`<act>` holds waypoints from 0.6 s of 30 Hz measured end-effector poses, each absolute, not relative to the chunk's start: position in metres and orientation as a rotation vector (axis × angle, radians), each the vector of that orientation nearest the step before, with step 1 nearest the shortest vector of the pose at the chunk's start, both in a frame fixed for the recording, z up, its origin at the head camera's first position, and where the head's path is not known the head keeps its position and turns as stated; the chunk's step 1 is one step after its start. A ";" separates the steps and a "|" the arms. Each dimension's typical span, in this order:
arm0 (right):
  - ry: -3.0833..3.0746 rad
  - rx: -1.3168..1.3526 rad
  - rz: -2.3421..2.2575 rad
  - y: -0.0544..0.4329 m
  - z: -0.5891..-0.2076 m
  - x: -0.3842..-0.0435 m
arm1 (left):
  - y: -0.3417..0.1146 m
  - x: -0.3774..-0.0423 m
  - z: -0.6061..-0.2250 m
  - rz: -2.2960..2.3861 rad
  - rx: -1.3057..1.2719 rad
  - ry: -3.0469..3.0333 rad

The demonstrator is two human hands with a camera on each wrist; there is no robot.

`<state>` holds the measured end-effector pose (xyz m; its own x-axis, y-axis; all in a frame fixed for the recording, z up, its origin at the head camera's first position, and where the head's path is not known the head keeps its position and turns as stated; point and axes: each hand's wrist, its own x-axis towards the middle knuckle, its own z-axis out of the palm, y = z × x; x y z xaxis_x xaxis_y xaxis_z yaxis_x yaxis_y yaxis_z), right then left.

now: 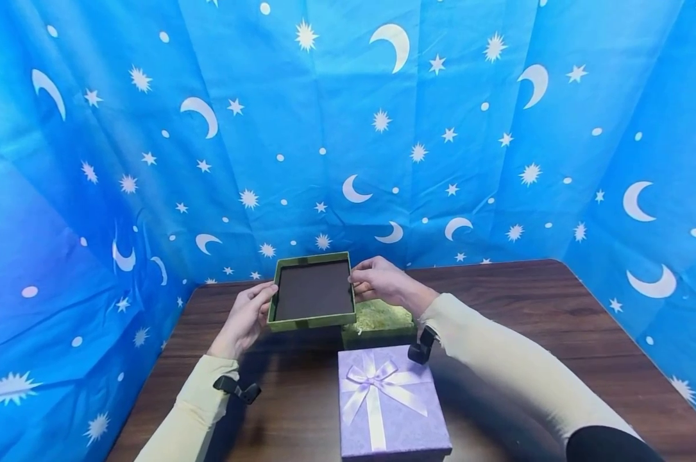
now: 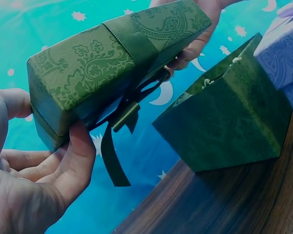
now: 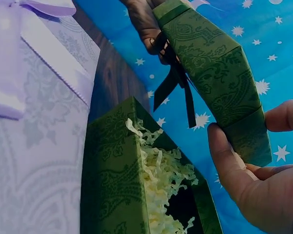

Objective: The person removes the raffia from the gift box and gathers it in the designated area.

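Observation:
Both hands hold a green box lid up above the table, its dark inside facing the head camera. My left hand pinches the lid's left side between thumb and fingers. On the opposite side my right hand grips it in the same way. A paisley pattern and a dark green ribbon hanging loose show on the lid's outside. Below and to the right stands the open green box, with pale shredded paper in it.
A lilac gift box with a ribbon bow stands in front of the green box, nearer the person. The brown wooden table meets a blue star-and-moon cloth at its back and sides.

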<state>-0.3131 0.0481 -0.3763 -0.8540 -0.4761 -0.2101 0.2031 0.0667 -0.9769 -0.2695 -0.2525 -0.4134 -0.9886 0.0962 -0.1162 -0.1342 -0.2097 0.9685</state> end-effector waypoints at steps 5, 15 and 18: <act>1.888 -0.246 -1.812 0.039 -0.375 -0.316 | -0.260 -0.271 -0.415 2.317 -0.053 1.878; 1.853 -0.200 -1.799 0.022 -0.376 -0.322 | -0.272 -0.274 -0.418 2.317 -0.100 1.900; 1.859 -0.198 -1.788 0.018 -0.377 -0.324 | -0.275 -0.275 -0.420 2.324 -0.115 1.898</act>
<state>-0.3244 0.0180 -0.3771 -0.8393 -0.4657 -0.2806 0.2624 0.1051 -0.9592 -0.2747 -0.2750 -0.4203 -0.9874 0.0589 -0.1465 -0.1554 -0.1952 0.9684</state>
